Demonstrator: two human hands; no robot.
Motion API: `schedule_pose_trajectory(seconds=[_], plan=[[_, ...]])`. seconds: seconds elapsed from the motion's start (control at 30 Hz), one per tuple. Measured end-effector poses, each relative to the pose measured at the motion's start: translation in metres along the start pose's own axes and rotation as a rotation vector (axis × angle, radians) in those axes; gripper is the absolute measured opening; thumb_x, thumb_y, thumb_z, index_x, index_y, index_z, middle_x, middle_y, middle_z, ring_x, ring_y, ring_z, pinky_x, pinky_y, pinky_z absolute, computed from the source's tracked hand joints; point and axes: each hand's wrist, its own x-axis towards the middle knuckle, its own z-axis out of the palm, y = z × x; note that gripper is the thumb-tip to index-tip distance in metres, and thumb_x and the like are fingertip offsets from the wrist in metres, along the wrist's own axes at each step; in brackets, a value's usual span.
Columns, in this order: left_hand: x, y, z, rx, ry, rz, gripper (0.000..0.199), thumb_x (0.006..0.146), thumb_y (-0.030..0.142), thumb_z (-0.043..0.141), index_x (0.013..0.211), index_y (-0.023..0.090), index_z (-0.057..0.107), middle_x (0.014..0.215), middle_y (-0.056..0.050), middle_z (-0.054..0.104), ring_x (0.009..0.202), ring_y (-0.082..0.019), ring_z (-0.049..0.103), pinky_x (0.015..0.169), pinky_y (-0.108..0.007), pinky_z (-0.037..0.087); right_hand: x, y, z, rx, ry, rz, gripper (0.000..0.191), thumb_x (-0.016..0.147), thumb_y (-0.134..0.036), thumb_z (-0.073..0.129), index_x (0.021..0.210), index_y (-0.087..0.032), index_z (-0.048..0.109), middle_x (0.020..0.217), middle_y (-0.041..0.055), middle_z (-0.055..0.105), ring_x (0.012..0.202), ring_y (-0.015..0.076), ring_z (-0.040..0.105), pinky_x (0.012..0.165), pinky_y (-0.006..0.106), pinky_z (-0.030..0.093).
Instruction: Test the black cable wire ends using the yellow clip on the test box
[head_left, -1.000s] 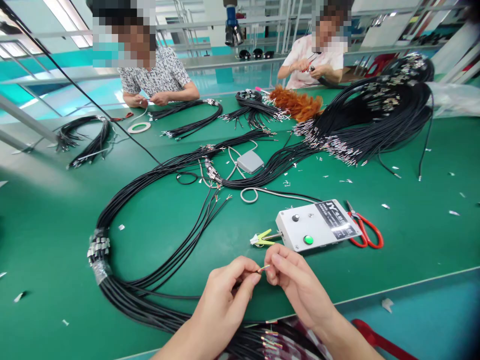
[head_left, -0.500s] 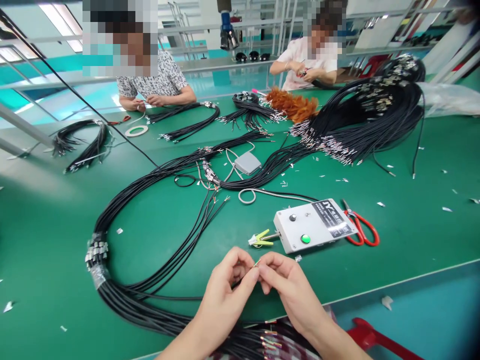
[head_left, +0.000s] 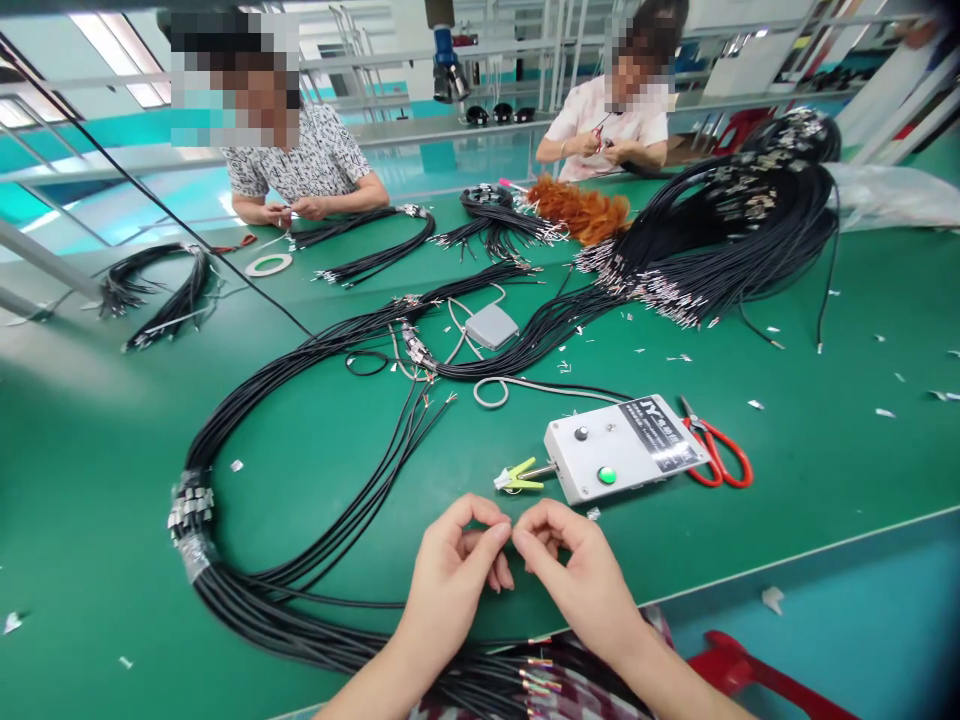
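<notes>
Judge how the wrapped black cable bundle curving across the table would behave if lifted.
The bundle would probably sag, since its long, slim cables lie in a sweeping curve. Around the clear wrap it would likely hold together and flex less, being bound there. The thin coloured wire ends look delicate and might bend or snag.

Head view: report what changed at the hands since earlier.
The bare right hand has moved left, closing in on the bare left hand; coloured wire ends no longer show between them. The light-grey rectangular box and red-handled scissors stayed put.
</notes>
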Motion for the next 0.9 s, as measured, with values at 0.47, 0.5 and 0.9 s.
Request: schedule_pose_trajectory(seconds=[0.47,0.5,0.9], plan=[[-0.001,-0.012,-0.009,0.399,0.02,0.217,0.017,0.092,0.022,0.052,0.077,0.019,0.057,0.074,0.0,0.057,0.068,-0.015,0.055,0.063,-0.024,0.044,-0.005,0.003,-0.014,-0.802,0.005,-0.482,0.013,0.095,-0.03,0.058,0.097,-0.025,0.07,0.088,0.0038,0.072,0.064,0.0163,0.058,0.065,0.033,0.034],[0.0,-0.011,-0.01,0.416,0.002,0.242,0.017,0.092,0.021,0.052,0.077,0.018,0.058,0.076,0.0,0.058,0.069,-0.015,0.055,0.065,-0.024,0.044,-0.002,-0.001,-0.016,-0.873,-0.017,-0.557,0.017,0.097,-0.028,0.055,0.091,-0.025,0.071,0.084,0.0029,0.072,0.065,0.0164,0.059,0.064,0.033,0.033],[0.028,-0.002,-0.019,0.271,0.072,0.111,0.017,0.087,0.032,0.052,0.075,0.02,0.05,0.055,0.009,0.036,0.047,-0.009,0.033,0.044,-0.021,0.025,0.055,-0.025,-0.037,-1.402,-0.04,-0.741,0.021,0.074,-0.021,0.083,0.089,-0.018,0.07,0.089,0.0015,0.072,0.089,0.0223,0.061,0.079,0.036,0.034]])
